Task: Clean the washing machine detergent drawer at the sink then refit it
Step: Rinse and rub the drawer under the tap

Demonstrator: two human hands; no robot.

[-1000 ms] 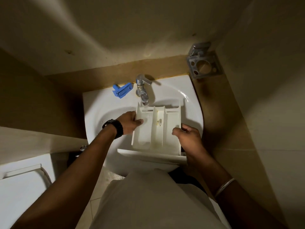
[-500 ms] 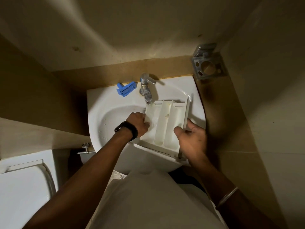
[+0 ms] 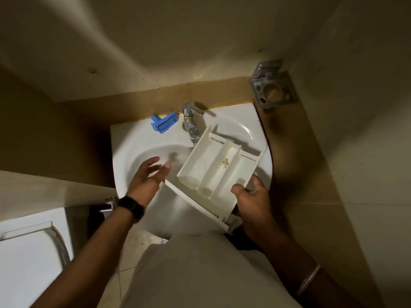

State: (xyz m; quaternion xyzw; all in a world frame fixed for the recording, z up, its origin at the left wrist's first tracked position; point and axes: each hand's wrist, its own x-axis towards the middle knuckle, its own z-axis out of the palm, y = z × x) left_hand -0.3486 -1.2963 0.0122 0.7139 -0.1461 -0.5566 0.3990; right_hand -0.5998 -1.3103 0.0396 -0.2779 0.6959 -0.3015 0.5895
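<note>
One detergent drawer [image 3: 219,167] with three compartments hangs tilted over the one sink [image 3: 133,141], at 4 o'clock from the single tap [image 3: 190,123]. The right hand [image 3: 251,196] grips its near right corner; the left hand [image 3: 151,174] hovers at 9 o'clock, fingers spread loose, holding nothing.

White three-compartment detergent drawer [image 3: 219,168], tilted and turned askew above the white sink [image 3: 124,147], its far corner just beside the chrome tap [image 3: 190,123].

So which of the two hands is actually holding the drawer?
The right hand, gripping the detergent drawer at its near corner; the left hand hovers open over the sink.
</note>
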